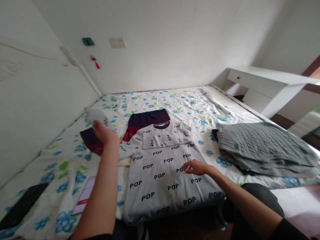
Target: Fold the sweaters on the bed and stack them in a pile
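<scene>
A grey sweater printed with black "POP" words lies spread at the bed's near edge. One of its sleeves is folded flat across the chest below the neckline. My left hand, blurred, is raised at the left, closed on the grey end of the other sleeve; my forearm hides part of that sleeve. Over the sweater's right half, my right hand hovers or rests, fingers loosely bent and holding nothing; contact with the cloth is unclear. A dark blue and red garment lies partly under the sweater.
Folded grey knitwear is stacked at the right. On the floral sheet at the left lie a black phone and a device with a lit screen, partly behind my forearm. A white desk stands beyond the bed's right side.
</scene>
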`<state>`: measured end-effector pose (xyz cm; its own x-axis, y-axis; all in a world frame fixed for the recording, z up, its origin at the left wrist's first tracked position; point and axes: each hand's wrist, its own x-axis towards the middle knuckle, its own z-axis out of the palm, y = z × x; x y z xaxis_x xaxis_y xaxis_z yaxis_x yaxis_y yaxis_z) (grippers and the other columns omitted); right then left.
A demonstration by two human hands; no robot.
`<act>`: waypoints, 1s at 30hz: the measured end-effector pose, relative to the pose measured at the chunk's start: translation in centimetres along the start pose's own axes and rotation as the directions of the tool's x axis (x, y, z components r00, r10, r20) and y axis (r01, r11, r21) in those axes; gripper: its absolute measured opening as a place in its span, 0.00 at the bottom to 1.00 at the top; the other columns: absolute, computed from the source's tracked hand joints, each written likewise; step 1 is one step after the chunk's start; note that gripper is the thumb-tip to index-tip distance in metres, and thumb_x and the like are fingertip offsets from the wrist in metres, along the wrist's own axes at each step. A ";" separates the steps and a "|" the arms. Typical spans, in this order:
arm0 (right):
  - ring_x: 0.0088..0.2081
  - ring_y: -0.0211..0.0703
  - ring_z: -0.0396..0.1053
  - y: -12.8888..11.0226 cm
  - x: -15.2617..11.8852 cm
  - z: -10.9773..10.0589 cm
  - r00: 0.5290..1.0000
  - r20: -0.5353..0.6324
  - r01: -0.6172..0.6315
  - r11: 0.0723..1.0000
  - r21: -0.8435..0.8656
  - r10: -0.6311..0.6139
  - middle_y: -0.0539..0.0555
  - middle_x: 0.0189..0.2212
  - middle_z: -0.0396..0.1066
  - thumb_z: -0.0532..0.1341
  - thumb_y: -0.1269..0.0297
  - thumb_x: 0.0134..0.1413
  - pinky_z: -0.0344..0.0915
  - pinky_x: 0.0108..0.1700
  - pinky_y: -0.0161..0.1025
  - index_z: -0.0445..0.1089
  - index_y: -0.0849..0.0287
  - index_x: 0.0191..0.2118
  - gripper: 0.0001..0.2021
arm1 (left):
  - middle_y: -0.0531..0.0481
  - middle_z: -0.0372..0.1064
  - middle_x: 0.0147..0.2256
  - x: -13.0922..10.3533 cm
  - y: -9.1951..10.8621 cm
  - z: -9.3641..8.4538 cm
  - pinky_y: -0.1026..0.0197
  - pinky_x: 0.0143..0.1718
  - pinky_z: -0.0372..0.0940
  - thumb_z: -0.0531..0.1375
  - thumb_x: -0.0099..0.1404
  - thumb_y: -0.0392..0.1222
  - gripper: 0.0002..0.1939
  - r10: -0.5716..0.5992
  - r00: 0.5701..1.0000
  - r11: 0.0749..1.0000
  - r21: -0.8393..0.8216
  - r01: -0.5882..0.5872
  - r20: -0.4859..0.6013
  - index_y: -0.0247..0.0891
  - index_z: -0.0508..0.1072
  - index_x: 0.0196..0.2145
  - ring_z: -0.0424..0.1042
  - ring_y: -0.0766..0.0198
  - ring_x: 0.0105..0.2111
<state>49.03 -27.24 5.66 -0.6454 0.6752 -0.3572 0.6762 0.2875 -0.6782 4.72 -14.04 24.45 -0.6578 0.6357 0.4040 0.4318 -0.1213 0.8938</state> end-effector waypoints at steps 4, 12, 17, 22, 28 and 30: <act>0.60 0.55 0.82 -0.1 1.2 0.3 1.000 0.014 -0.019 0.996 -0.089 0.020 0.60 0.59 0.83 0.66 0.63 0.71 0.73 0.66 0.46 0.79 0.59 0.68 0.24 | 0.28 0.56 0.79 -10.0 1.4 12.6 0.56 0.74 0.57 0.50 0.86 0.45 0.31 0.171 0.845 0.983 -0.143 -0.113 0.506 0.21 0.61 0.76 0.59 0.53 0.78; 0.70 0.59 0.74 2.3 0.2 -0.2 0.993 0.099 -0.031 0.963 -0.268 0.060 0.61 0.69 0.76 0.67 0.60 0.71 0.67 0.74 0.50 0.75 0.56 0.73 0.28 | 0.39 0.78 0.67 -14.5 -8.6 14.5 0.45 0.76 0.63 0.66 0.69 0.38 0.26 0.116 0.525 0.943 0.072 -0.325 0.843 0.39 0.82 0.63 0.74 0.45 0.69; 0.70 0.60 0.74 2.7 0.1 -1.1 0.989 0.106 -0.075 0.959 -0.274 0.107 0.62 0.69 0.75 0.67 0.59 0.71 0.69 0.73 0.51 0.74 0.56 0.74 0.29 | 0.41 0.85 0.49 -9.9 -12.7 9.7 0.51 0.60 0.74 0.65 0.67 0.36 0.12 -0.176 0.747 0.882 0.439 -0.169 0.641 0.38 0.85 0.47 0.82 0.47 0.53; 0.69 0.63 0.74 2.1 0.5 -0.7 0.988 0.103 -0.088 0.960 -0.265 0.119 0.63 0.68 0.76 0.68 0.58 0.69 0.70 0.71 0.54 0.75 0.55 0.73 0.30 | 0.39 0.84 0.38 -15.0 -16.5 5.0 0.52 0.48 0.80 0.68 0.64 0.33 0.03 -0.651 0.510 0.741 0.328 0.585 0.562 0.36 0.80 0.37 0.84 0.48 0.43; 0.67 0.61 0.76 1.7 0.5 -0.1 0.991 0.074 -0.090 0.960 -0.264 0.113 0.61 0.65 0.79 0.69 0.59 0.68 0.71 0.70 0.53 0.78 0.51 0.70 0.27 | 0.39 0.84 0.43 -17.5 -18.1 5.1 0.55 0.56 0.78 0.58 0.67 0.26 0.11 -0.678 0.624 0.713 0.141 0.687 0.388 0.41 0.74 0.39 0.83 0.51 0.58; 0.67 0.61 0.77 1.8 0.5 -0.1 0.992 0.068 -0.088 0.961 -0.260 0.109 0.61 0.65 0.79 0.69 0.60 0.68 0.71 0.70 0.52 0.79 0.50 0.70 0.27 | 0.41 0.83 0.40 -16.5 -17.7 6.7 0.54 0.53 0.79 0.57 0.67 0.27 0.11 -0.670 0.648 0.734 0.191 0.652 0.362 0.41 0.74 0.41 0.82 0.49 0.59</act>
<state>49.97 -26.28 4.37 -0.5903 0.6550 -0.4716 0.7995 0.3940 -0.4535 12.08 -17.31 0.64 -0.4920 0.7694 -0.4073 0.0061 0.4709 0.8822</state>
